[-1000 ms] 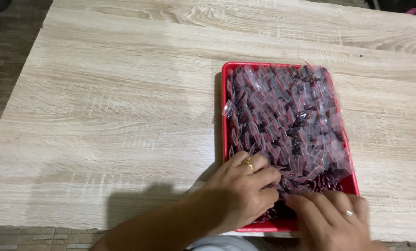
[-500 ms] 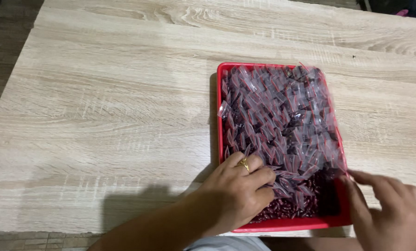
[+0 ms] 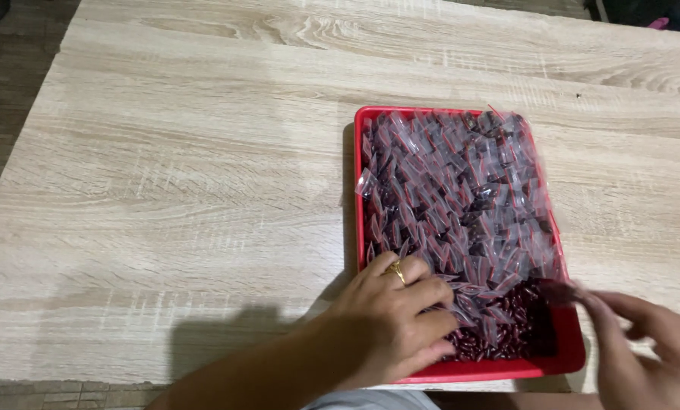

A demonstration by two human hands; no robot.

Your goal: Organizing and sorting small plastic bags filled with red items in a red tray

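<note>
Here, the red tray (image 3: pixel 461 371) sits right of centre on the wooden worktop (image 3: pixel 173 190), packed with small clear bags (image 3: pixel 454 190) over loose red beans (image 3: pixel 507 334). The left hand (image 3: pixel 389 319) rests loosely curled on the bags; the blurred right hand (image 3: pixel 644 342) seems to pinch one bag, though its grip is unclear. Best to steady the pile and lift singly.

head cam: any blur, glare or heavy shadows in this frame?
Head view: the right hand is motion-blurred at its fingertips; the left hand is sharp and throws a soft shadow leftward on the pale wood-grain table; the small clear plastic bags in the red rectangular plastic tray glint faintly; upper corners fall dark.
</note>
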